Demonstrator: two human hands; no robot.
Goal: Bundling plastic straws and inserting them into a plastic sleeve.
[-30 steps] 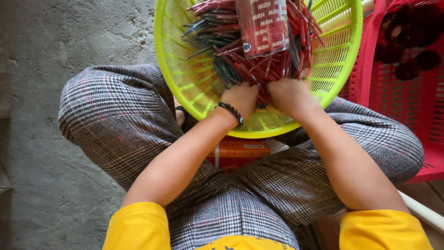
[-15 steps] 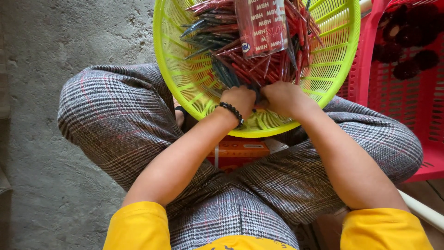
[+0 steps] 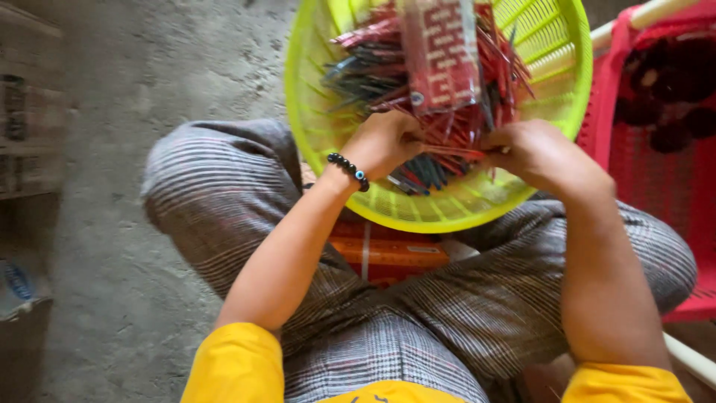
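Note:
A neon-yellow plastic basket (image 3: pixel 313 160) rests on my knees, filled with a heap of thin red and dark sticks (image 3: pixel 447 142). A red printed packet (image 3: pixel 441 52) lies on top of the heap. My left hand (image 3: pixel 382 142), with a black bead bracelet at the wrist, is closed on a bundle of the sticks at the near side of the basket. My right hand (image 3: pixel 541 153) grips the same bundle from the right, fingers curled around the stick ends.
A red plastic crate (image 3: pixel 656 179) with dark round items stands to the right. An orange box (image 3: pixel 384 254) sits between my legs under the basket. Grey concrete floor (image 3: pixel 149 97) lies to the left, with stacked cardboard boxes (image 3: pixel 30 134) at the left edge.
My hands have drawn apart along the bundle, the right one shifting rightward. The view has tilted, so the basket sits more to the right.

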